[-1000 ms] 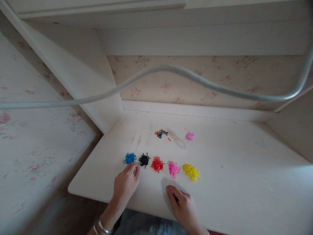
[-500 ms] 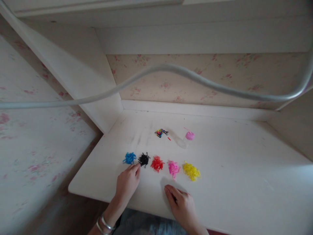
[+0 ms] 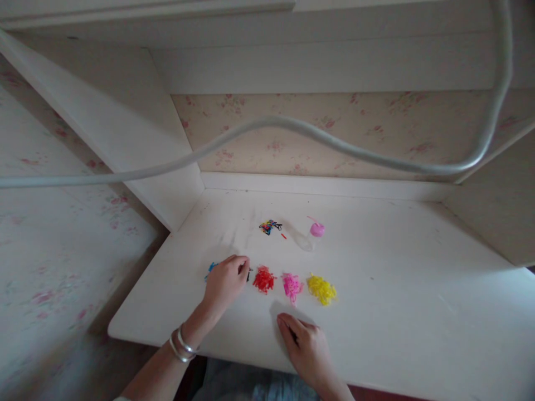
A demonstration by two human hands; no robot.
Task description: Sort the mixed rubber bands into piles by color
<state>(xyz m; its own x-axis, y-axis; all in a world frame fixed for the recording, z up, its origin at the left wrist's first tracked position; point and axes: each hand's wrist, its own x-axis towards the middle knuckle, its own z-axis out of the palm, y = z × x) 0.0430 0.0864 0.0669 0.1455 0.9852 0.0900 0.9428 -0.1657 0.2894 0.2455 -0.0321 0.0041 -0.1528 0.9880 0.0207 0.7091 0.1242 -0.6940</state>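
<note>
My left hand reaches over the desk with its fingers curled together. It covers most of a blue pile of small rubber bands and a black pile. Whatever its fingertips hold, if anything, is hidden. Just right of it lies a red pile of bands, followed by a pink pile and a yellow pile. Below the pink pile, my right hand rests near the desk's front edge, closed, its contents not visible.
Farther back on the white desk are a mixed-colour heap of bands, one stray red band and a clear container with a pink lid. A thick pale cable crosses the view above the desk.
My left hand has moved forward from the front of the black pile and now covers much of the blue and black piles. My right hand stays almost still. The view has shifted slightly.
</note>
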